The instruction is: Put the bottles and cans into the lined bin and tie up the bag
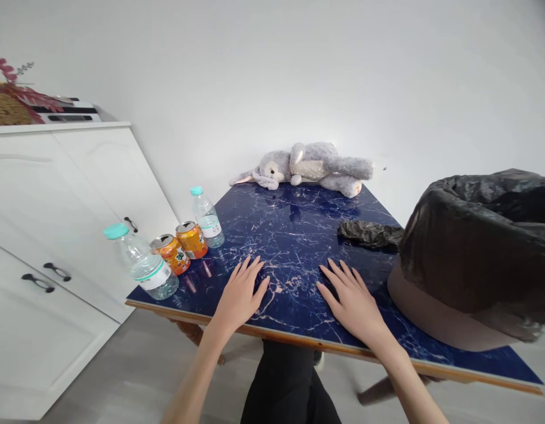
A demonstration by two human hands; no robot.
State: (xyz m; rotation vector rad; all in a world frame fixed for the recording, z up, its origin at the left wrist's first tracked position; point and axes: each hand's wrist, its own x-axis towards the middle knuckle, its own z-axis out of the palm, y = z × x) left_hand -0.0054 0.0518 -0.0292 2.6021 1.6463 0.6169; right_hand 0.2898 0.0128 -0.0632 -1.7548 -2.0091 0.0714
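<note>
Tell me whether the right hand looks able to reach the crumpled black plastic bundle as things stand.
Probably yes: the right hand lies palm-down on the dark-blue marbled tabletop with nothing between it and the bundle; the brown, black-lined bin stands to the right.

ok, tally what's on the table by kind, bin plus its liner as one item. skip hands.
Bottles: 2
Cans: 2
Stuffed toy: 1
Loose black bag: 1
Lined bin: 1
Total: 7
</note>
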